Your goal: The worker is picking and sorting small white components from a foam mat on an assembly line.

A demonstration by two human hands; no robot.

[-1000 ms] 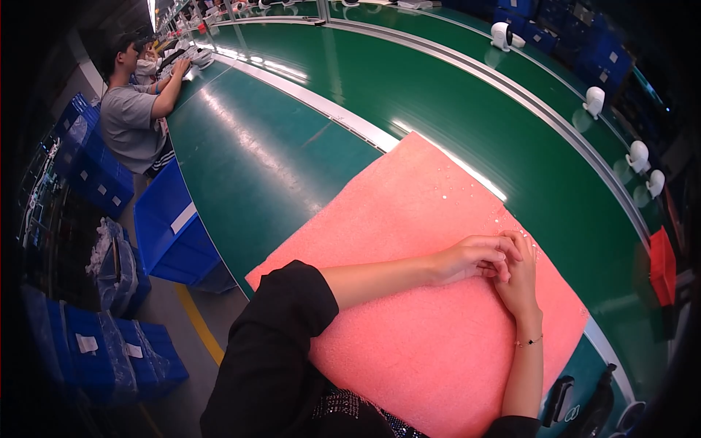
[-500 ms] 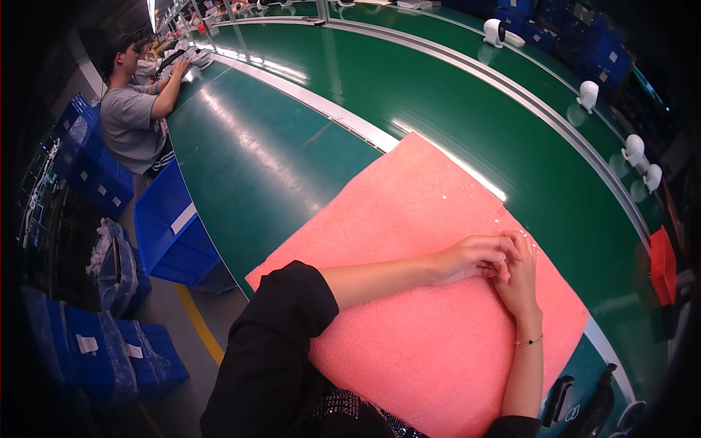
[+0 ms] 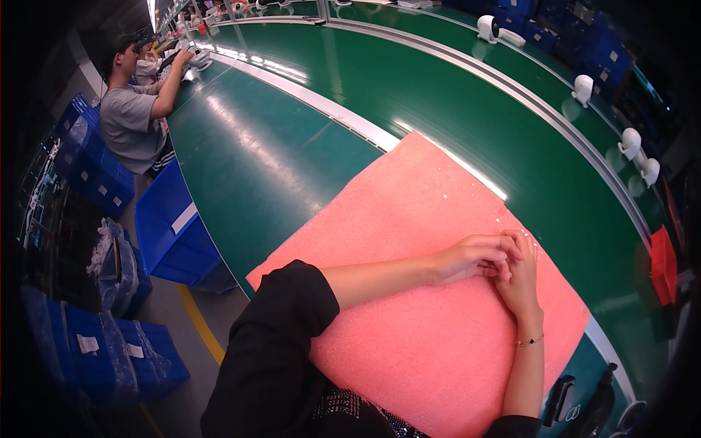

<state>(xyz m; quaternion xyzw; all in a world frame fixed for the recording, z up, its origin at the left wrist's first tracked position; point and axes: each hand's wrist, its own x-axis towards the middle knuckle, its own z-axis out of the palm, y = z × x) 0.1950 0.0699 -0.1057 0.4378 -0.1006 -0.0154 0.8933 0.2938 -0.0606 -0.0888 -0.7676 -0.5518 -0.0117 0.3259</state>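
Pink fleecy mat (image 3: 394, 212) spans the surface (image 3: 255, 160) from near to far edge beneath hands seemingly at rest: the left hand (image 3: 467, 258), fingers half-curled and apparently empty, touches the right hand (image 3: 517, 286), whose closure I cannot tell, so handling calls for parting them.

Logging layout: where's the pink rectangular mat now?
Head view, lower right of centre: mat on flat green tabletop, under bare left hand and bare right hand.

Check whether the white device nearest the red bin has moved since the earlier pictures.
Yes: the white device has moved up and left in view, farther from the red bin.
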